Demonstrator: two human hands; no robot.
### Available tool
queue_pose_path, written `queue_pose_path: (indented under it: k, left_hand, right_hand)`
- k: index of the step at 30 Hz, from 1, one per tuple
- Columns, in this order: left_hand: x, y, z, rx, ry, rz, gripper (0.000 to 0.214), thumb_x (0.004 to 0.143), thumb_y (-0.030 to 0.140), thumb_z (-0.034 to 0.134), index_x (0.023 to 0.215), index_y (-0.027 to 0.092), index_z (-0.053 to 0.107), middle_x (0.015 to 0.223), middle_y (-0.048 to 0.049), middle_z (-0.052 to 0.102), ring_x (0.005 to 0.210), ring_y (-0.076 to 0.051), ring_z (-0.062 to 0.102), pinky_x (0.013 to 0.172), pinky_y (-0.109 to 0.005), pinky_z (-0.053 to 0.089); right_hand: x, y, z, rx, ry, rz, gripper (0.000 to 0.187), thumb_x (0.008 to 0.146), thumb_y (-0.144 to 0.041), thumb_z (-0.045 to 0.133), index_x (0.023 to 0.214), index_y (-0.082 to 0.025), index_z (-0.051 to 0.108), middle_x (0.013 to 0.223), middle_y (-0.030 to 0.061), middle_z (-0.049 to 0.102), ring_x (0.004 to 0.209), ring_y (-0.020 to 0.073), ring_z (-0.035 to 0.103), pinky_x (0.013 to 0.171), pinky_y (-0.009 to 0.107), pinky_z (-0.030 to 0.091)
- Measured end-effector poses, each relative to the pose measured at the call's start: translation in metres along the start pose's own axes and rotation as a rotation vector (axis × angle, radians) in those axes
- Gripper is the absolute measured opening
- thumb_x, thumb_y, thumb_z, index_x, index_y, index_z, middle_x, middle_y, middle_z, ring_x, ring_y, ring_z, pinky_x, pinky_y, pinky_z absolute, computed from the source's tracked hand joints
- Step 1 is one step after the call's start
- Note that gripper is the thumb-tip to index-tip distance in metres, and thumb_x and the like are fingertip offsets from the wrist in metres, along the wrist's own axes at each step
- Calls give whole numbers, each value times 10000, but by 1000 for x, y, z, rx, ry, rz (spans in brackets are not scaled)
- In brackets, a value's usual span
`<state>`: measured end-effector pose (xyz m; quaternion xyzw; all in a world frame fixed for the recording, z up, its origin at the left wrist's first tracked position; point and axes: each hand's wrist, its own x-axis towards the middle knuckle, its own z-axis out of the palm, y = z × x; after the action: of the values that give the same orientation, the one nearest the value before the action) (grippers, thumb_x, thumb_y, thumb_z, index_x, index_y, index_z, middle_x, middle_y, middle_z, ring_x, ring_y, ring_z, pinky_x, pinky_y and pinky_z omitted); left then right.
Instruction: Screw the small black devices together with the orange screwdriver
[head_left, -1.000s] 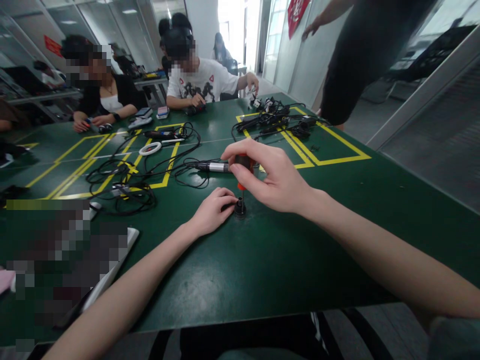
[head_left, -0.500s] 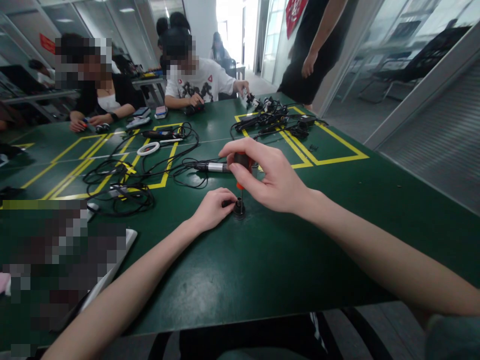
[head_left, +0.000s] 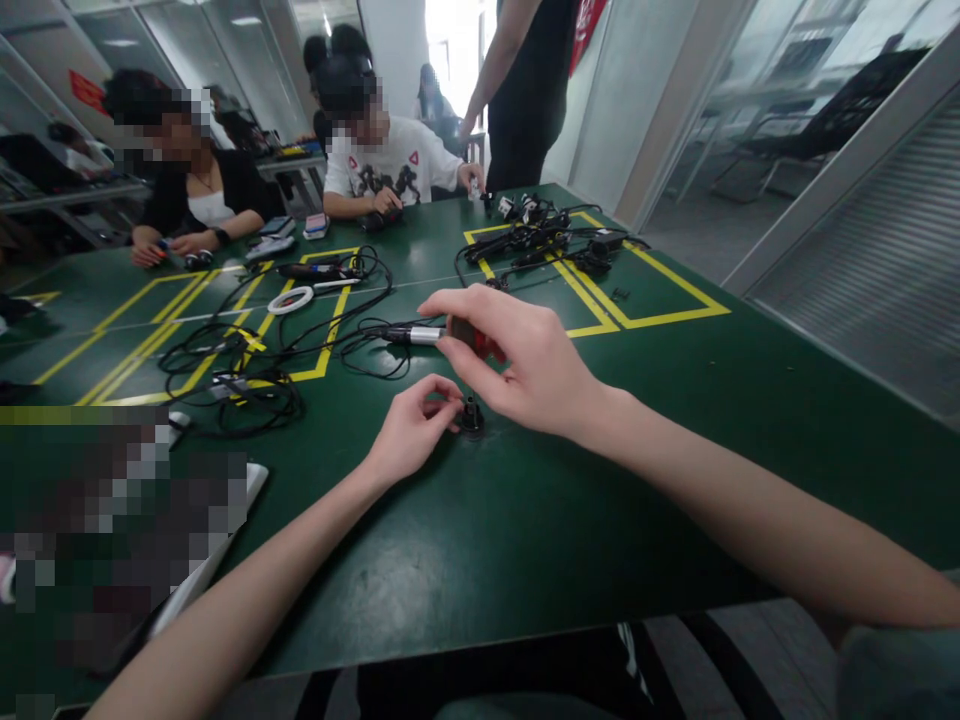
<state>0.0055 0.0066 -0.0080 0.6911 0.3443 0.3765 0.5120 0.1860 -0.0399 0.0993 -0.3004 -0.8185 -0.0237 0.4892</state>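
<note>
My right hand [head_left: 529, 365] is wrapped round the dark-and-red handle of a screwdriver [head_left: 466, 332], held above the table. The shaft is mostly hidden behind my fingers. Below it, a small black round part [head_left: 472, 416] with a raised centre sits on the green tabletop [head_left: 420, 560]. At its left side, the thumb and fingertips of my left hand [head_left: 412, 428] are pinched together against the part's edge. Just beyond my hands lies a black-and-silver cylindrical tool [head_left: 424, 336] with a cable.
Coiled black cables [head_left: 240, 385] and a white ring [head_left: 290, 300] lie to the left. A pile of black cabled devices [head_left: 525, 235] is farther back. A white-edged panel [head_left: 251, 490] is near my left forearm. Co-workers [head_left: 390, 160] sit across the table; another person [head_left: 529, 90] stands behind.
My right hand has shifted slightly left and the screwdriver handle has tilted. My left fingertips have moved a little. The standing person has moved left, and the view has shifted slightly.
</note>
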Motion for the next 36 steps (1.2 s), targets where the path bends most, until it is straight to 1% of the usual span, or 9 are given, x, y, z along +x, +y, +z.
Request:
queue_pose_path:
  k: [4,7,11,16,18,21,24,31,36]
  left_hand:
    - [-9,2,11,-5,90,-31,124,879,280,685,882,178,614,846,-4,679,649,-128,685,588,-246,613]
    - [-11,2,17,-42,116,-69,147,873,287,690,879,177,592,884,0,665,662,-117,687,592,-243,636]
    - [-9,1,20,-50,108,-33,165,891,296,695,912,176,584,942,-4,675,670,-102,685,599,-225,632]
    - [-1,-2,17,-20,38,49,127,911,275,679,937,178,601,855,-1,678,664,-111,662,578,-214,586]
    - [1,-3,16,-1,40,71,125,907,272,685,957,175,624,878,-18,695,732,-132,676,617,-225,589]
    - [0,-3,14,18,70,83,144,893,262,714,988,174,649,957,-49,735,879,-171,716,768,-271,612]
    - [-2,-2,12,11,92,81,189,873,263,753,1010,175,656,975,-54,759,912,-179,730,857,-299,600]
    - [-4,3,10,4,129,96,181,847,262,784,948,174,663,903,-32,757,849,-162,726,835,-292,591]
    - [-6,6,9,47,150,132,154,835,253,775,928,177,680,897,-30,766,836,-156,723,815,-281,582]
  right_hand:
    - [-1,-2,1,-64,-15,-7,223,1065,-188,550,1269,-179,640,1083,68,761,921,186,720,827,338,595]
    - [-2,-2,1,-82,-18,-9,223,1073,-198,545,1276,-174,635,1079,67,756,916,186,722,819,335,593]
    - [-1,-2,2,-75,6,8,223,1059,-179,557,1261,-169,650,1083,79,764,935,203,733,839,352,608]
    - [-1,0,1,-29,4,4,243,1047,-162,546,1257,-198,664,1115,74,780,940,198,745,858,352,619]
    - [0,2,0,-1,-2,-5,249,1046,-157,546,1262,-196,664,1174,77,787,996,195,756,893,350,622]
    - [0,4,-1,24,4,-12,252,1044,-141,551,1268,-167,663,1266,97,783,1117,200,756,969,357,616]
    - [0,6,0,29,9,-15,253,1046,-143,549,1272,-151,662,1284,107,782,1150,202,754,994,363,614]
    - [0,7,0,17,0,15,257,1049,-162,541,1276,-182,660,1264,88,780,1096,200,759,964,374,621]
    - [0,7,0,32,6,8,242,1047,-150,535,1261,-173,646,1268,90,776,1118,195,747,962,354,605]
